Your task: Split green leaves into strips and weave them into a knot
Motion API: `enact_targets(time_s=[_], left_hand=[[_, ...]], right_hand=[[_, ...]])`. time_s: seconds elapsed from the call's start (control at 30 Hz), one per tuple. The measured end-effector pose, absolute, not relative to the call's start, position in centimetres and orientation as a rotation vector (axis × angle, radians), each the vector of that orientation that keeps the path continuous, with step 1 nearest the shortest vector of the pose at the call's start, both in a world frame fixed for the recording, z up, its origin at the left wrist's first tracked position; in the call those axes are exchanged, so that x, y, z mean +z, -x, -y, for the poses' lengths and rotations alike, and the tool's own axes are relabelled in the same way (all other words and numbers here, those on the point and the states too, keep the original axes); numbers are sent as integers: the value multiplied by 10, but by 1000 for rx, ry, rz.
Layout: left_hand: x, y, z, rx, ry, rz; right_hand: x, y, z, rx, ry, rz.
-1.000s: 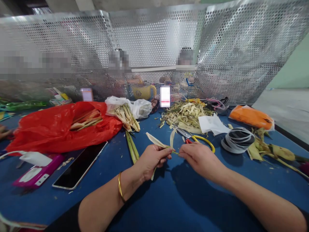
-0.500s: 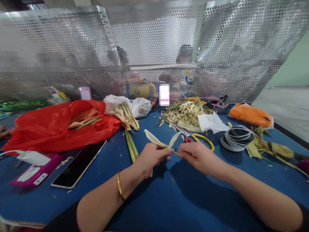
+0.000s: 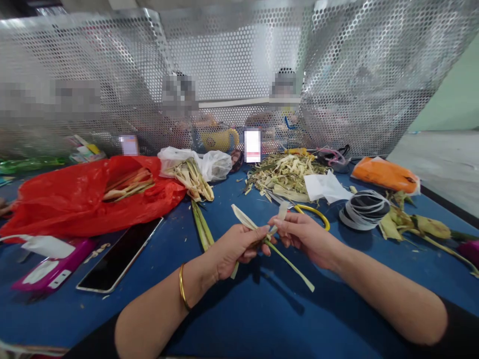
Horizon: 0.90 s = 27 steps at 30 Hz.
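Observation:
Between my hands, above the blue table [image 3: 239,319], is a bundle of pale husk strips [image 3: 241,215] that look like corn husk. My left hand [image 3: 228,249] pinches the bundle between thumb and fingers. My right hand [image 3: 309,234] is closed on a flat, pale husk strip [image 3: 283,210], close against my left fingertips. A narrow green-white strip [image 3: 294,269] sticks out below, toward the lower right. Just behind my right hand lie scissors with a yellow handle loop [image 3: 318,214], partly hidden by it. The inner fingers of both hands overlap the crossing strips.
A red plastic bag [image 3: 67,194] holding husks, a phone [image 3: 119,254] and a purple device [image 3: 52,269] lie left. Behind are green stalks [image 3: 202,227] and a husk pile [image 3: 286,174]. White paper [image 3: 325,187], a ribbon roll [image 3: 362,212] and an orange packet [image 3: 385,174] lie right.
My right hand has turned and now grips a strip raised beside my left fingertips. The narrow strip now points down to the right. The view has shifted slightly.

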<state>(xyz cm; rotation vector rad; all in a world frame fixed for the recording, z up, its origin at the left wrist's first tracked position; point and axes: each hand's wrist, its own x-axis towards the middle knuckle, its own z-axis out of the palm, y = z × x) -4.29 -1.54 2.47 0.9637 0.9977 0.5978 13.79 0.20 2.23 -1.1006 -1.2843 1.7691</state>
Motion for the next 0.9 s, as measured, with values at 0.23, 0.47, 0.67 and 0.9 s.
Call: enact_targets(time_s=[0.23,0.47,0.67,0.9], left_hand=[[20,40,15,597,-991,-1115],[19,37,22,541,-1124,-1069],[19,34,27,560,-1218,-979],[25,24,38,580,-1244,-990]], right_hand=[[19,-136,0,1645,1107,1180],[12,-144,-15,1339,1252,1623],[24,-144,-7,1237,1043,1926],[26,-130,16,1669,1037,1461]])
